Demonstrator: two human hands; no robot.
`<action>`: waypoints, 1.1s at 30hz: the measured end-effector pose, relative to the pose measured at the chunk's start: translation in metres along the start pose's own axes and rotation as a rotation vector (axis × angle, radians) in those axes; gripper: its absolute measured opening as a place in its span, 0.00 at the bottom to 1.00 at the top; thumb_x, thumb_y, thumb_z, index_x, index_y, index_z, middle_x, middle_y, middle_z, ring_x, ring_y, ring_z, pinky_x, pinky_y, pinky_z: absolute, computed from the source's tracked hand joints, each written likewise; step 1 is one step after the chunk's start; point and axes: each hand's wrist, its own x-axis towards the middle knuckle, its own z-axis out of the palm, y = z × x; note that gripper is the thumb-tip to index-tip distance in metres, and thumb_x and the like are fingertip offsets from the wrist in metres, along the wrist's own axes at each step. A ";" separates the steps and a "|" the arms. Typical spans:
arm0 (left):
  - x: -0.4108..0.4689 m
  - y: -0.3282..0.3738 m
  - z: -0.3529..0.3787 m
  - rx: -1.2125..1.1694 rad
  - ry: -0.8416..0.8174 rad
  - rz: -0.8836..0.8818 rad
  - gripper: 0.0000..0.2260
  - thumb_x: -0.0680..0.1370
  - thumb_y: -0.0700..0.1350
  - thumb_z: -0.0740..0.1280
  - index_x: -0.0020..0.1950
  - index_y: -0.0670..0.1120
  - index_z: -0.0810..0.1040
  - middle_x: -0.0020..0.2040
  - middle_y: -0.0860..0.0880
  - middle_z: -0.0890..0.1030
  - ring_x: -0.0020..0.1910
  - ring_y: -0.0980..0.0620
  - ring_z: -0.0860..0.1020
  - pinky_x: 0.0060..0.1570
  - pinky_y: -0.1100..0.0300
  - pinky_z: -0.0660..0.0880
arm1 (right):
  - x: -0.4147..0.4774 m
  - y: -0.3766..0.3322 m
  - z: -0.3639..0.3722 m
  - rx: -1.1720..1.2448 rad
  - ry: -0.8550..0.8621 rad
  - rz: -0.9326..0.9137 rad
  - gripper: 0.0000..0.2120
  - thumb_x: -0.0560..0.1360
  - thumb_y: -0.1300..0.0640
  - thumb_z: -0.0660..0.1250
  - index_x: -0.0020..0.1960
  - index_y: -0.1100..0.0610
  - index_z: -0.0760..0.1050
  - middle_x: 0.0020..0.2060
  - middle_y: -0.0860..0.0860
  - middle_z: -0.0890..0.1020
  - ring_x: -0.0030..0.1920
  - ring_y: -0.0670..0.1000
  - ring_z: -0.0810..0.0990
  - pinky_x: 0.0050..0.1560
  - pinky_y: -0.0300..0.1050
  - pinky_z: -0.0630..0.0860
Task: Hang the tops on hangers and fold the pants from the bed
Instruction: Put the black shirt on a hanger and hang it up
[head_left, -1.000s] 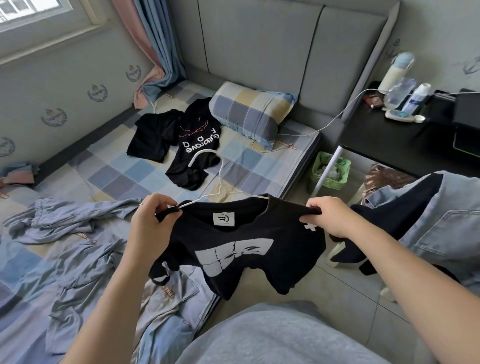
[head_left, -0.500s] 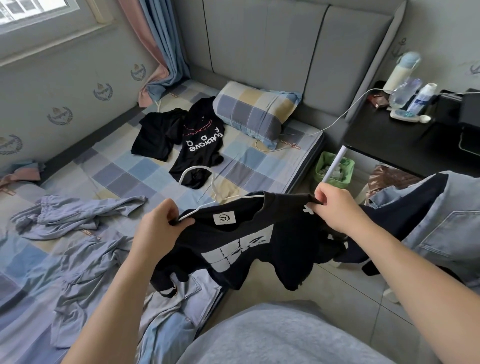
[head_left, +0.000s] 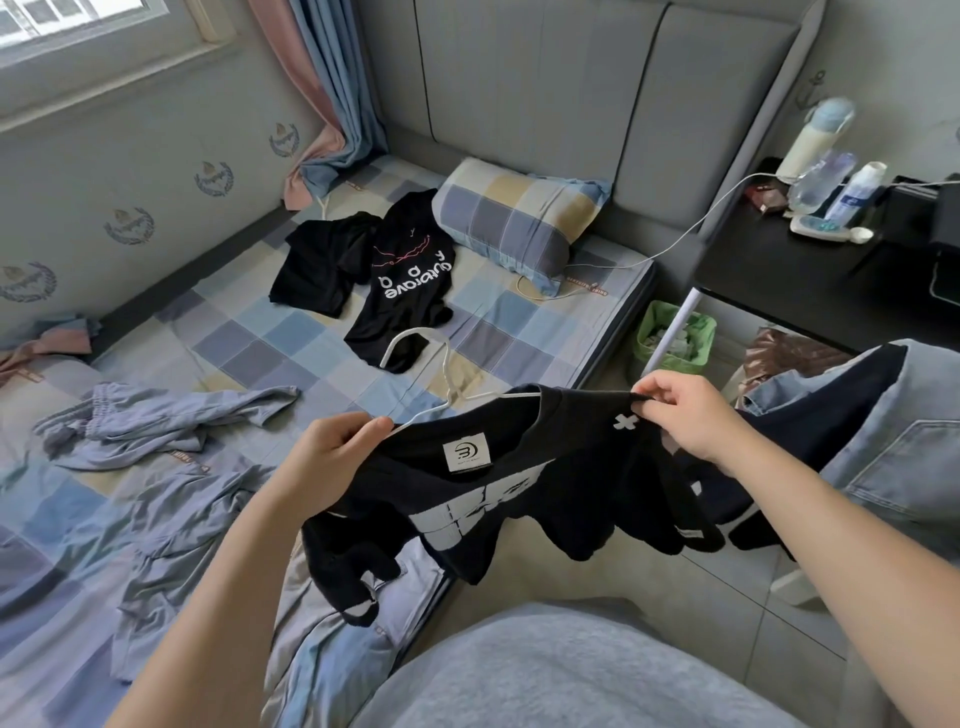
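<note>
Now the left hand (head_left: 332, 457) grips the black top (head_left: 519, 499) and white hanger (head_left: 431, 374) together, while the right hand (head_left: 685, 415) pinches the top's far right shoulder.

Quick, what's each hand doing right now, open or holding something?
Left hand: closed, gripping the hanger and the shirt at one shoulder.
Right hand: closed, pinching the shirt's other shoulder.

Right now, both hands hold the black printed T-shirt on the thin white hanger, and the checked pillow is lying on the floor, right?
Not quite. In the head view the checked pillow lies on the bed against the grey headboard, not the floor. The left hand and right hand do hold the black printed T-shirt on the thin white hanger.
</note>
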 end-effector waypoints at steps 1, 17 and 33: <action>0.000 -0.001 -0.002 -0.016 -0.011 0.004 0.25 0.80 0.58 0.63 0.38 0.36 0.67 0.28 0.55 0.61 0.28 0.55 0.59 0.26 0.65 0.57 | 0.000 0.002 0.000 0.057 0.003 0.028 0.07 0.78 0.62 0.69 0.47 0.51 0.82 0.39 0.53 0.84 0.43 0.54 0.82 0.46 0.48 0.79; 0.007 0.001 0.008 0.025 0.059 0.041 0.05 0.79 0.49 0.70 0.46 0.59 0.83 0.33 0.54 0.80 0.29 0.59 0.73 0.31 0.69 0.68 | 0.005 -0.004 0.016 0.241 0.248 0.054 0.08 0.77 0.61 0.71 0.43 0.51 0.79 0.36 0.48 0.82 0.40 0.47 0.80 0.47 0.41 0.75; 0.001 0.021 0.010 -0.176 0.292 0.262 0.02 0.74 0.51 0.72 0.42 0.56 0.84 0.38 0.52 0.82 0.37 0.51 0.77 0.40 0.58 0.72 | -0.013 -0.011 0.005 -0.106 0.035 -0.205 0.14 0.74 0.57 0.75 0.53 0.49 0.71 0.63 0.45 0.77 0.65 0.48 0.74 0.67 0.50 0.70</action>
